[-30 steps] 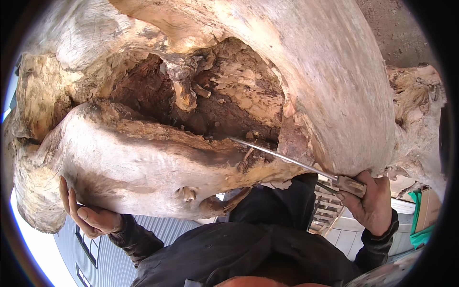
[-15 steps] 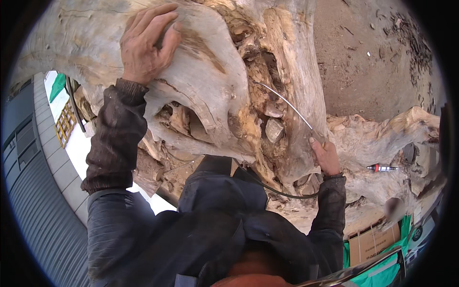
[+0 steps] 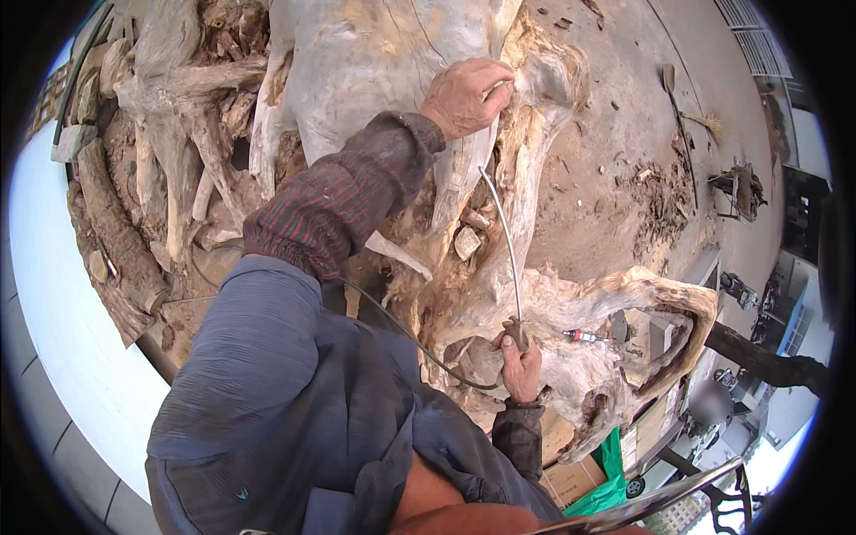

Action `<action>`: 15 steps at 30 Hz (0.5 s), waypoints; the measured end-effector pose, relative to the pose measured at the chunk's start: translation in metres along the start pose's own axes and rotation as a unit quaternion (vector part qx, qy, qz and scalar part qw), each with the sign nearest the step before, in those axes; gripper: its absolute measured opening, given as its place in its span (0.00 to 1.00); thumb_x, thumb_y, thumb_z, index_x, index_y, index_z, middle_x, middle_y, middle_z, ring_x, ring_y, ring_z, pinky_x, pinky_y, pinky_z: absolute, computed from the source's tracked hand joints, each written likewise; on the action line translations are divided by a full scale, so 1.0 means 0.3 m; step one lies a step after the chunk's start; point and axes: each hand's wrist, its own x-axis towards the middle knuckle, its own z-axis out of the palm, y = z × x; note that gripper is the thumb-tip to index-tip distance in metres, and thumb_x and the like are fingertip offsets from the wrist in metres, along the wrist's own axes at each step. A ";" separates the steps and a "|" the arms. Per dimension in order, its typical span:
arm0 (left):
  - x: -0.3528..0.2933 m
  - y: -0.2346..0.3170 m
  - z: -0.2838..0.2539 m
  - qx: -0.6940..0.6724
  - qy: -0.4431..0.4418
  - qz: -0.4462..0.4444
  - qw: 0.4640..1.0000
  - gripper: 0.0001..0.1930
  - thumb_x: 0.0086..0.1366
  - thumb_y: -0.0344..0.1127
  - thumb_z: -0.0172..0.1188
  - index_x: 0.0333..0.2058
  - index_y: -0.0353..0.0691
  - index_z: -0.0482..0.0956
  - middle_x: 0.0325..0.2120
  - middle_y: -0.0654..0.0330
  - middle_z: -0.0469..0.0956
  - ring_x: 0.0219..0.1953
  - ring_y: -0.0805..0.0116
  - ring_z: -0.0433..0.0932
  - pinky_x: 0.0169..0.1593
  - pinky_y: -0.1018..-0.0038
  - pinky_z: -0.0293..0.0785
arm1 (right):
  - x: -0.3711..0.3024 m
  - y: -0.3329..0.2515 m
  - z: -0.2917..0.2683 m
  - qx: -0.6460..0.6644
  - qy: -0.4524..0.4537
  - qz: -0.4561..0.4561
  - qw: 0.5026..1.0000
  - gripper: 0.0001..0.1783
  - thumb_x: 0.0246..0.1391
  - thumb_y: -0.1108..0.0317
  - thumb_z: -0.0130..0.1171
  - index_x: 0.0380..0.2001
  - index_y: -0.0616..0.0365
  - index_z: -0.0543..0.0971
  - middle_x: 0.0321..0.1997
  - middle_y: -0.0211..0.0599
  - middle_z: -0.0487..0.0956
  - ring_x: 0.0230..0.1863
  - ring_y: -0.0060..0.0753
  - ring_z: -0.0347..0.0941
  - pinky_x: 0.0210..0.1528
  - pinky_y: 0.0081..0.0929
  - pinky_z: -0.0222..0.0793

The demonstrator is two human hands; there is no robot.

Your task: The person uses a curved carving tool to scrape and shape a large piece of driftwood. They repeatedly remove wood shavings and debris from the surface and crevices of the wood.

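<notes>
A large weathered tree stump [image 3: 357, 80] with pale roots and hollows lies before me. My left hand [image 3: 465, 96] grips its upper ridge, fingers bent over the edge. In my right hand [image 3: 520, 366], lower down, is the dark grip of a long, slightly curved metal tube [image 3: 511, 241]. The tube points up and away, its tip close to the wood below my left hand; I cannot tell whether it touches. A dark hose [image 3: 406, 332] runs in front of my body to near my right hand. Stones [image 3: 466, 242] sit in the hollow beside the tube.
A red and silver tool [image 3: 584, 336] lies on the root right of my right hand. Cut logs and roots [image 3: 120, 218] lie at left beside a white panel [image 3: 67, 294]. At lower right are a cardboard box [image 3: 571, 481] and green sheeting [image 3: 611, 477]. A long-handled tool [image 3: 682, 134] lies far right.
My view has swung right. My left hand has moved from the broad flat wood onto the ridge. The right hand still holds the metal tube, now pointing more straight away from me.
</notes>
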 end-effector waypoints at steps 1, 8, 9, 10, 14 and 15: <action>-0.079 0.057 -0.054 -0.046 0.021 -0.041 0.998 0.09 0.64 0.33 0.59 0.41 0.37 0.81 0.43 0.52 0.83 0.44 0.52 0.82 0.51 0.62 0.78 | -0.035 0.007 0.012 -0.058 0.003 -0.013 0.998 0.17 0.67 0.64 0.58 0.51 0.66 0.75 0.35 0.36 0.81 0.39 0.29 0.76 0.47 0.29 0.71; -0.964 0.099 -0.561 -0.041 -0.009 -0.413 0.910 0.10 0.66 0.30 0.58 0.43 0.34 0.80 0.39 0.50 0.82 0.37 0.55 0.82 0.42 0.67 0.77 | -0.077 -0.076 0.200 -0.293 -0.067 -0.123 0.946 0.27 0.60 0.63 0.61 0.59 0.62 0.68 0.47 0.67 0.77 0.48 0.71 0.74 0.48 0.49 0.72; -1.116 0.082 -0.623 -0.002 -0.002 -0.459 0.888 0.10 0.65 0.32 0.58 0.42 0.35 0.81 0.38 0.49 0.82 0.37 0.53 0.82 0.43 0.65 0.77 | -0.065 -0.086 0.231 -0.297 -0.079 -0.105 0.946 0.27 0.59 0.63 0.61 0.59 0.62 0.68 0.46 0.68 0.77 0.47 0.71 0.75 0.47 0.50 0.73; -1.237 0.084 -0.695 0.029 -0.020 -0.508 0.860 0.11 0.64 0.35 0.59 0.42 0.35 0.81 0.37 0.47 0.83 0.39 0.51 0.82 0.43 0.63 0.77 | -0.056 -0.102 0.263 -0.306 -0.090 -0.083 0.944 0.27 0.59 0.62 0.62 0.58 0.62 0.68 0.45 0.69 0.77 0.46 0.72 0.75 0.45 0.51 0.73; -1.592 0.083 -0.876 0.084 -0.036 -0.612 0.786 0.14 0.62 0.38 0.56 0.38 0.34 0.83 0.31 0.45 0.83 0.38 0.46 0.83 0.45 0.60 0.76 | -0.010 -0.089 0.363 -0.363 -0.097 -0.059 0.925 0.28 0.58 0.58 0.61 0.57 0.61 0.68 0.35 0.67 0.80 0.36 0.73 0.77 0.36 0.58 0.72; -1.752 0.046 -0.920 0.082 -0.026 -0.641 0.763 0.14 0.62 0.38 0.55 0.39 0.33 0.82 0.29 0.48 0.83 0.37 0.51 0.83 0.42 0.63 0.76 | 0.001 -0.101 0.395 -0.382 -0.098 -0.057 0.917 0.28 0.58 0.58 0.61 0.57 0.61 0.68 0.33 0.67 0.80 0.34 0.72 0.77 0.35 0.59 0.72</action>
